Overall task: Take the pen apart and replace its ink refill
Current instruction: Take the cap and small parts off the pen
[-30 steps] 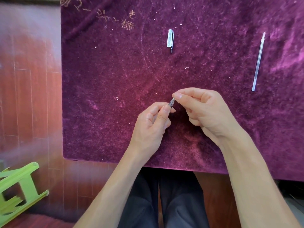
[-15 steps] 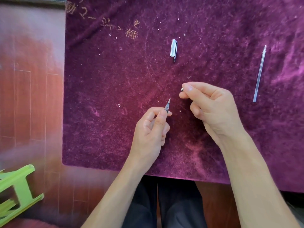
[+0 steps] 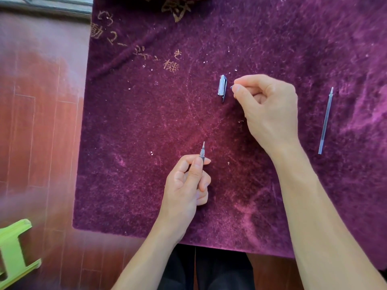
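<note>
While the pen [image 3: 201, 158] is pinched between thumb and fingers of the left hand [image 3: 186, 185] at about 6 o'clock on the purple surface [image 3: 146, 122], its bare tip pointing to 12 o'clock, a tiny part, too small to identify, is nipped at the fingertips of the right hand [image 3: 268, 107]. The pen cap [image 3: 222, 86] is seen just beside those fingertips, at 9 o'clock of them. A spare refill [image 3: 325, 120] is laid well apart at 3 o'clock.
</note>
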The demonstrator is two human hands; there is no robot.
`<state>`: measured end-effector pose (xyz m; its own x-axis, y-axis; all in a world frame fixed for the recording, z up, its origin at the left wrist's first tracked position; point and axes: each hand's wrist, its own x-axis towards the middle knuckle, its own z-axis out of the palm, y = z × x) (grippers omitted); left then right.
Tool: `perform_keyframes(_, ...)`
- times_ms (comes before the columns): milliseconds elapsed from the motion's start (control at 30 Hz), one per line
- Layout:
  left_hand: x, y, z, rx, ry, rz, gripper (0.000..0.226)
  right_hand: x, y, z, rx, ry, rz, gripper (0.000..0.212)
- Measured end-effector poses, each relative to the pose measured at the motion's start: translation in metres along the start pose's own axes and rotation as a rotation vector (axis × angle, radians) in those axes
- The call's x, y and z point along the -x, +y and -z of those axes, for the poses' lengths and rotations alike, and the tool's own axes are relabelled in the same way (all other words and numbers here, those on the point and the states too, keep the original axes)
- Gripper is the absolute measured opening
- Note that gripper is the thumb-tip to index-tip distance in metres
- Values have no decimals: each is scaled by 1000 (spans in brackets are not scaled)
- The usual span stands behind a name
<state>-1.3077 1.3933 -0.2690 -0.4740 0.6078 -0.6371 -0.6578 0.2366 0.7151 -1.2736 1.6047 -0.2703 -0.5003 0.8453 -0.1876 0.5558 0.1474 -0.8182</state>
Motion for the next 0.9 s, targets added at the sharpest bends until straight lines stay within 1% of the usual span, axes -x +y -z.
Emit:
perform_keyframes(167,-1,1,1,19,-8,14,23,-5,-4,-4,195,-19,123,13)
perform_keyframes(300,-2,0,1,26,-11,18,24,-2,-1,-6,280,-20,181,14)
perform_keyframes(900,-5,-5,3,20,-21,11,24,-2,4,-8,231,-4,140,20)
